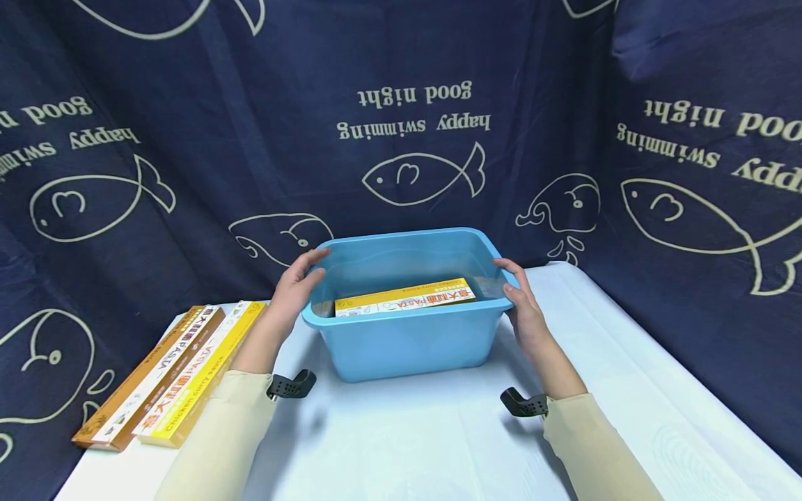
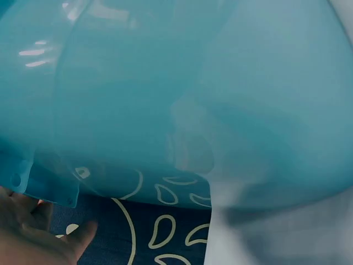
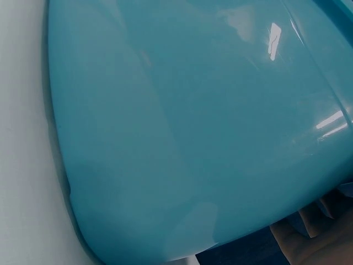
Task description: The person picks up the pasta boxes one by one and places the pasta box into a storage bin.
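In the head view a light blue plastic tub [image 1: 407, 348] stands on the white-covered table. My left hand [image 1: 293, 291] grips its left rim, and my right hand [image 1: 528, 313] holds the right rim, thumb on the near side. Inside the tub lies a long yellow-and-white pasta box [image 1: 407, 296], its lower part hidden by the front wall. The left wrist view is mostly filled by the tub's glossy wall [image 2: 138, 94], with fingers [image 2: 41, 237] under the lip at lower left. In the right wrist view, curled fingers [image 3: 314, 240] show below the tub wall [image 3: 165, 121].
Left of the tub, a brown-and-white pasta box [image 1: 153, 379] and a yellow-and-white pasta box [image 1: 203, 372] lie side by side on the table [image 1: 401, 438]. A dark blue curtain [image 1: 288, 139] with fish drawings hangs behind and along the sides.
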Tool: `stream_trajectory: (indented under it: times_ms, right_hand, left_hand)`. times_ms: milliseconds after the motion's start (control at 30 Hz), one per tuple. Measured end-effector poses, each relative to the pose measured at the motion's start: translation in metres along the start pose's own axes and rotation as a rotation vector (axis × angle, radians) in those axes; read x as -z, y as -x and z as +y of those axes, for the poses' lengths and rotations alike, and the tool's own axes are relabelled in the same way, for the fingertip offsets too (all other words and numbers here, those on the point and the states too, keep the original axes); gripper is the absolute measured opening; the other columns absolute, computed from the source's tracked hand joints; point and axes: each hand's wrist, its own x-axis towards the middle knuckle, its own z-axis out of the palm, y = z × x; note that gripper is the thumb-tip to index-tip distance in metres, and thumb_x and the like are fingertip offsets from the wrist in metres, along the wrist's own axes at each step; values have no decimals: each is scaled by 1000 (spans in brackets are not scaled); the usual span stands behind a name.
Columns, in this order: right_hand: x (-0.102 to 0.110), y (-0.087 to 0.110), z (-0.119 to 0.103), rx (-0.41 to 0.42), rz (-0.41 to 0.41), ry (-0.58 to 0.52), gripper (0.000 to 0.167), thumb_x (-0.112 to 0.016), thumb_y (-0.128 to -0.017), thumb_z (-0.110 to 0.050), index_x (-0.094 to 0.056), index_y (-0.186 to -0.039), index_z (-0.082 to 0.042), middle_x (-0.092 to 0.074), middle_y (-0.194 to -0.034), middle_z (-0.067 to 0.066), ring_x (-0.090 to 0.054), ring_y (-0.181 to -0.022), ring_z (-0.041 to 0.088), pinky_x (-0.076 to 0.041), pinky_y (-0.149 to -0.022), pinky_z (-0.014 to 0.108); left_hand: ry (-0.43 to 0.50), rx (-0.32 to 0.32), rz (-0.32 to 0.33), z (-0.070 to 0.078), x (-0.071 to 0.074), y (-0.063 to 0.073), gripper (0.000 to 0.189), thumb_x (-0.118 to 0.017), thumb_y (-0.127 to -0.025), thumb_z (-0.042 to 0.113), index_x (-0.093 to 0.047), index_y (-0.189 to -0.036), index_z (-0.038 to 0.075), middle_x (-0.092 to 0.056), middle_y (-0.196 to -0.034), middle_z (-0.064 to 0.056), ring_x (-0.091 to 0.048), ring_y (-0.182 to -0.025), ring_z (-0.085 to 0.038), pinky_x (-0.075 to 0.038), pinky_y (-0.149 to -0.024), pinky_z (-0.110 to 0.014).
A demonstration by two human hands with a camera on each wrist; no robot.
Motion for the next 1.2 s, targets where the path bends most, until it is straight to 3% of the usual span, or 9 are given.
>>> stream_trajectory:
  times_ms: [267,533,800,1033,1100,1200]
  right_hand:
    - [1,-1,-1,5,-3,-7,56,-34,-96,-34,-30,-151,-26,-12,-167,4,-12,-153,38,-5,-118,73]
    - [2,0,-1,1,1,-8,56,-34,-96,-34,-30,-151,-27,-12,-167,4,-12,-153,38,-4,-118,74]
    - [0,1,-2,-7,1,-8,56,-34,-97,-35,-30,-152,-26,-12,-167,5,-13,-153,39,-5,-118,74]
    - [1,1,-3,-6,2,-2,56,-33,-96,-33,-30,-152,-26,-13,-166,5,-13,-153,39,-5,-118,74]
    - [1,1,-2,-3,-2,-7,56,-33,-96,-33,-29,-152,-25,-13,-166,6,-13,-152,39,-5,-118,73]
    - [1,0,-1,0,-6,-14,56,-34,-96,-32,-29,-152,-25,-13,-166,5,-13,-153,38,-5,-118,73]
  left_hand:
    - [-19,4,17,-5,3,18,47,-40,-107,22,-41,-153,18,-25,-166,8,-17,-156,-22,-19,-126,-53]
    - [-101,-38,66,-6,4,34,45,-38,-108,33,-44,-151,21,-32,-163,9,-25,-154,-21,-28,-122,-52]
    - [-124,-6,142,-6,7,51,44,-44,-106,27,-45,-151,22,-44,-157,0,-39,-147,-27,-36,-118,-51]
    - [-188,-5,169,-5,19,66,45,-46,-105,26,-46,-149,18,-45,-156,-9,-39,-146,-30,-38,-116,-50]
    - [-205,-11,172,-6,25,72,45,-47,-105,26,-46,-149,16,-45,-156,-11,-39,-146,-31,-39,-116,-47]
    - [-228,-15,189,-11,35,79,45,-48,-105,27,-46,-149,14,-47,-154,-13,-43,-144,-30,-44,-111,-23]
